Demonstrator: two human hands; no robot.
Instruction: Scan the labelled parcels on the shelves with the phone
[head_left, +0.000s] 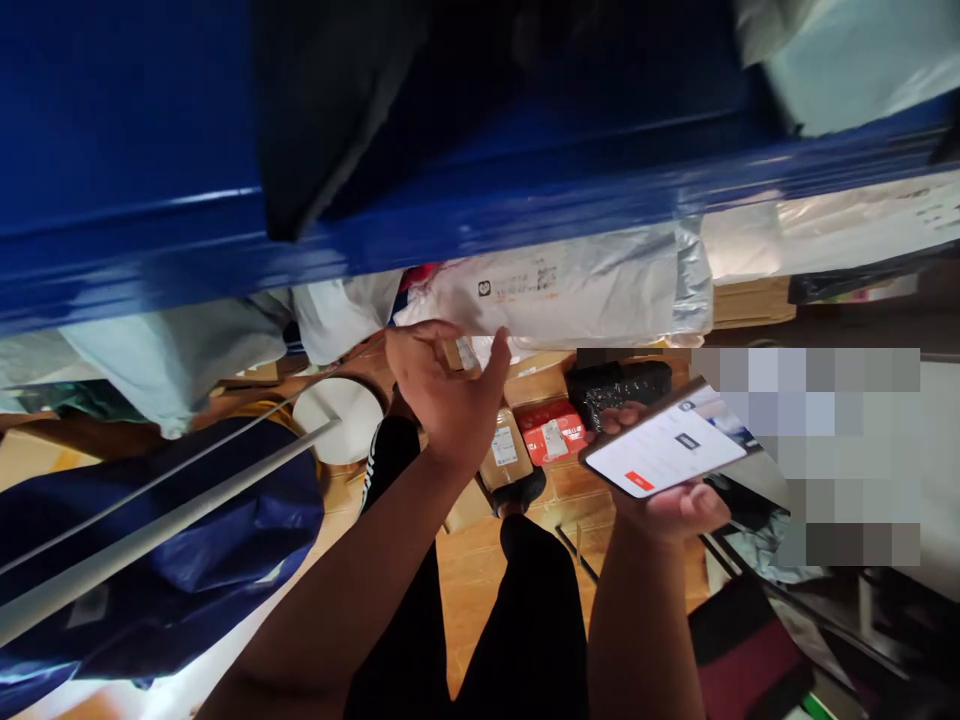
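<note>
My left hand (450, 395) is raised below the shelf edge, thumb and fingers apart, with nothing seen in it. Just beyond it, a white plastic mailing bag (585, 285) with a printed logo and code juts out from under the blue shelf; whether my fingertips touch it I cannot tell. In my right hand (675, 510) lies a smartphone (667, 445), tilted, its lit screen facing up. The screen shows a mostly white page with a red button and a small dark box; its text is too small to read.
A blue shelf (112, 240) crosses overhead, with white bags (345, 315) hanging beneath its edge. On the wooden floor lie a cardboard box (504, 455), a red parcel (553, 432) and a black parcel (619, 385). A large blue sack (247, 530) and a pale pole (172, 530) are at left.
</note>
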